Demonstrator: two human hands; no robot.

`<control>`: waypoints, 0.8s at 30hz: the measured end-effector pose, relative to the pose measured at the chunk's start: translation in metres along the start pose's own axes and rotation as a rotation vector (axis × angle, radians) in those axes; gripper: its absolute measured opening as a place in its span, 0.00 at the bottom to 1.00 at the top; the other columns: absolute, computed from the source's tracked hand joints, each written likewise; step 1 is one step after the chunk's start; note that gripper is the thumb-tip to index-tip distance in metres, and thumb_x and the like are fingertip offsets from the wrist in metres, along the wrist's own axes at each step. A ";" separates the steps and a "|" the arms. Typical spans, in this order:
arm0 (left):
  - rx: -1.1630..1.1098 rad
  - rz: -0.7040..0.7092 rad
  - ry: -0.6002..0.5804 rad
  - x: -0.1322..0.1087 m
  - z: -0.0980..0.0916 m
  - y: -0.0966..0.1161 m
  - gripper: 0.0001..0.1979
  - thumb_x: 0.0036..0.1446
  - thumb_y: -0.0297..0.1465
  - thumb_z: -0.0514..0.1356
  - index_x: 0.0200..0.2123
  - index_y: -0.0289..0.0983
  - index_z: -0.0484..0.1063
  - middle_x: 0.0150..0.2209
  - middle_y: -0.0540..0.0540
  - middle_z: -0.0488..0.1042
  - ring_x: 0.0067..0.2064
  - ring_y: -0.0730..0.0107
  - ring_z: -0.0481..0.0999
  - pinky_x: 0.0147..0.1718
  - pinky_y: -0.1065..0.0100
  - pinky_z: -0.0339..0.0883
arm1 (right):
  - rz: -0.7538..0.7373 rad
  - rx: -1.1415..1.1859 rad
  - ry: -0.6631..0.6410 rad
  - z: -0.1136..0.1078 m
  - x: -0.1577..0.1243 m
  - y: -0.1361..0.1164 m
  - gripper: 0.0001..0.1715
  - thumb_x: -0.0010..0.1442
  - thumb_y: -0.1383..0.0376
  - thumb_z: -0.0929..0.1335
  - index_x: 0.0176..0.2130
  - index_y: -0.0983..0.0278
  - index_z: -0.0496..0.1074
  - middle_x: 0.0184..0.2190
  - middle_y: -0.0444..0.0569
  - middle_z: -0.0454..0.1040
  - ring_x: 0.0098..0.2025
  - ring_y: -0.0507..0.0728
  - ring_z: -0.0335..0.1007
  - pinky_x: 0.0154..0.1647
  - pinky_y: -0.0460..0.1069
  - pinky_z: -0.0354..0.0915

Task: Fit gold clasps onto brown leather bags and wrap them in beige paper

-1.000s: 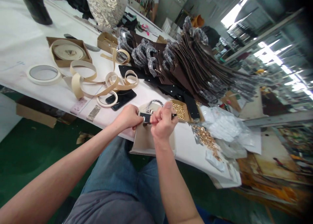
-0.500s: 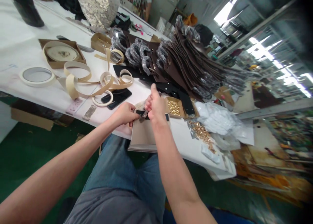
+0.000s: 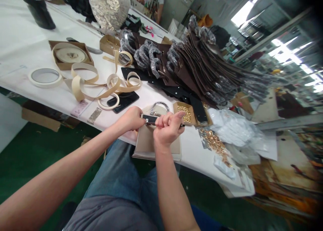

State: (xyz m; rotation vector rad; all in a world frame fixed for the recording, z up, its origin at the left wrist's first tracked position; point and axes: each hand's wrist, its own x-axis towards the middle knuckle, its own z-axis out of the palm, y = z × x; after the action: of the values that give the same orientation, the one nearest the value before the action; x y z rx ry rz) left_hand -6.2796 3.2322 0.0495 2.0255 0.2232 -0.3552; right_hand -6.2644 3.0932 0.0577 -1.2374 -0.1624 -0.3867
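A beige bag-like piece [image 3: 146, 141] lies flat at the table's front edge, above my lap. Along its top runs a black strip [image 3: 150, 119] with a small bright metal piece near its left end. My left hand [image 3: 135, 119] has its fingers closed on the piece's upper left corner. My right hand [image 3: 168, 127] is a fist over the upper right part, wrapped round a thin tool whose dark end pokes out at the right; the rest is hidden. Behind the strip stands a plastic-wrapped handle loop [image 3: 160, 104].
Beyond my right hand sit a box of gold studs [image 3: 185, 113] and a pile of gold metal parts [image 3: 214, 143]. A stack of brown bag pieces [image 3: 199, 66] lies behind. To the left are tape rolls [image 3: 45, 77], a phone [image 3: 126, 101] and beige strips [image 3: 78, 88]. A co-worker's arm [image 3: 159, 12] shows far back.
My right hand has moved right and a little toward me, off the black strip's left part, and has turned. The handle loop now shows. My left hand stays at the corner.
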 end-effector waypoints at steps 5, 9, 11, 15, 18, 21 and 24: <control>0.092 0.060 0.084 0.004 0.003 -0.002 0.03 0.56 0.26 0.65 0.30 0.35 0.79 0.20 0.45 0.76 0.23 0.66 0.74 0.23 0.68 0.58 | 0.035 -0.024 0.009 0.005 0.005 0.004 0.42 0.77 0.37 0.67 0.27 0.57 0.47 0.20 0.35 0.43 0.16 0.48 0.40 0.15 0.48 0.45; 0.058 0.046 0.011 0.002 0.000 0.000 0.04 0.58 0.24 0.63 0.32 0.35 0.79 0.20 0.45 0.76 0.23 0.65 0.75 0.25 0.67 0.60 | 0.068 -0.046 0.025 0.013 0.008 0.010 0.42 0.74 0.36 0.70 0.26 0.57 0.49 0.19 0.35 0.46 0.16 0.48 0.43 0.15 0.47 0.47; 0.018 0.025 -0.042 0.000 -0.003 0.002 0.05 0.58 0.23 0.62 0.32 0.35 0.78 0.19 0.47 0.76 0.21 0.65 0.74 0.23 0.67 0.60 | 0.106 -0.090 0.002 0.017 0.010 0.010 0.43 0.73 0.34 0.69 0.25 0.56 0.50 0.18 0.34 0.47 0.16 0.48 0.44 0.15 0.47 0.48; 0.078 0.065 0.021 -0.003 -0.005 0.005 0.05 0.57 0.24 0.64 0.29 0.36 0.77 0.19 0.47 0.75 0.23 0.66 0.74 0.25 0.68 0.59 | 0.161 -0.176 -0.069 0.017 0.022 0.007 0.44 0.71 0.31 0.69 0.25 0.56 0.50 0.18 0.34 0.49 0.16 0.49 0.50 0.15 0.48 0.51; 0.137 0.080 0.063 -0.003 -0.005 0.004 0.06 0.59 0.28 0.66 0.29 0.36 0.80 0.20 0.46 0.76 0.25 0.65 0.75 0.28 0.67 0.61 | 0.260 -0.161 -0.111 0.014 0.050 0.004 0.45 0.68 0.29 0.70 0.26 0.55 0.48 0.18 0.33 0.48 0.16 0.48 0.48 0.14 0.48 0.50; 0.189 0.063 0.111 0.000 -0.002 0.002 0.07 0.59 0.32 0.69 0.30 0.35 0.83 0.22 0.43 0.77 0.28 0.63 0.75 0.30 0.65 0.62 | 0.377 -0.155 -0.110 0.018 0.086 0.006 0.45 0.67 0.28 0.71 0.28 0.55 0.47 0.17 0.31 0.48 0.16 0.47 0.45 0.13 0.47 0.48; 0.206 0.062 0.129 0.002 0.001 -0.001 0.07 0.57 0.33 0.69 0.30 0.35 0.83 0.23 0.43 0.76 0.29 0.63 0.73 0.30 0.65 0.59 | 0.503 -0.152 -0.090 0.028 0.105 0.017 0.44 0.66 0.29 0.73 0.29 0.55 0.50 0.16 0.30 0.50 0.15 0.47 0.45 0.12 0.46 0.47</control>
State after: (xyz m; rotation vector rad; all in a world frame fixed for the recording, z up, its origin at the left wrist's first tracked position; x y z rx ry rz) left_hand -6.2777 3.2313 0.0475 2.2566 0.2095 -0.2152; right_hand -6.1583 3.1035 0.0865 -1.3946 0.1050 0.0953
